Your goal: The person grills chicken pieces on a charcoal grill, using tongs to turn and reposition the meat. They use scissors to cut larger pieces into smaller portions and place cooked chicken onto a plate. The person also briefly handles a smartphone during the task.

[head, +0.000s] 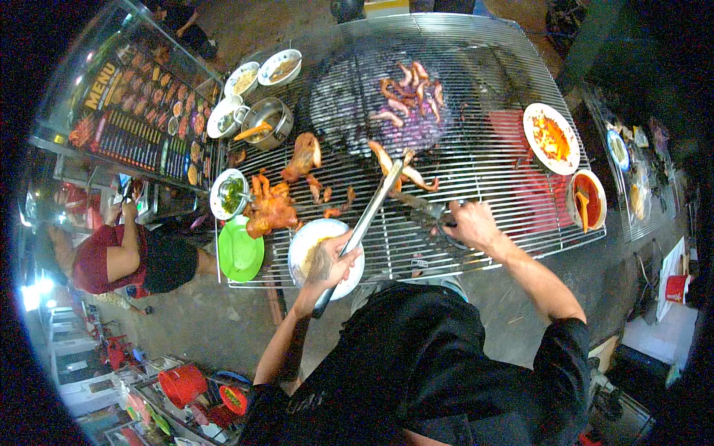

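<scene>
My left hand is closed round the handle end of long metal tongs, above a white plate. The tips of the tongs are at pieces of meat on the wire grill. My right hand grips dark-handled scissors, whose blades point left toward the same meat. Further back, several strips of meat lie over glowing coals. Left of the tongs, a reddish heap of meat and a larger piece rest on the grill.
On the left side are a bowl of green sauce, a green plate, a metal pot and several bowls. On the right stand an oily white plate and a red sauce bowl. A person is beyond the left edge.
</scene>
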Motion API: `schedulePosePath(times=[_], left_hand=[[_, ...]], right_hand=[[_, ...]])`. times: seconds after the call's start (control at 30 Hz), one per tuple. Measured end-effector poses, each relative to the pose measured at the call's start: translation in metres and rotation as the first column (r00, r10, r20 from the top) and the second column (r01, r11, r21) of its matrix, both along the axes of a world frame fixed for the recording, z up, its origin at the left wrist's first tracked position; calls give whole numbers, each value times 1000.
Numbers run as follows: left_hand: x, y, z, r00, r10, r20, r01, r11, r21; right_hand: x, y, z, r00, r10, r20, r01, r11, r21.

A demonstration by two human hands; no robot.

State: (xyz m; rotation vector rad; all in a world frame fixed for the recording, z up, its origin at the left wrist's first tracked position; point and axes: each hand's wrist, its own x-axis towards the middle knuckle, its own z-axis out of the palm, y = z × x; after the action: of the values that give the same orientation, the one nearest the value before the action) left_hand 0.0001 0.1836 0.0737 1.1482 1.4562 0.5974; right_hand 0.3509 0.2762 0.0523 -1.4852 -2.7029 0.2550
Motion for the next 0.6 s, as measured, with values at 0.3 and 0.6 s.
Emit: schedulePosePath(times=[0.3,0.6], left_hand=[[2,15,7,992,14,-129,-20,999,-40],[-37,87,17,952,4,-306,72,969,236]], right_hand=[[32,-11,-19,978,-192,-77,166,951,-262],[59,35,9,970,-80,229,23,970,242]])
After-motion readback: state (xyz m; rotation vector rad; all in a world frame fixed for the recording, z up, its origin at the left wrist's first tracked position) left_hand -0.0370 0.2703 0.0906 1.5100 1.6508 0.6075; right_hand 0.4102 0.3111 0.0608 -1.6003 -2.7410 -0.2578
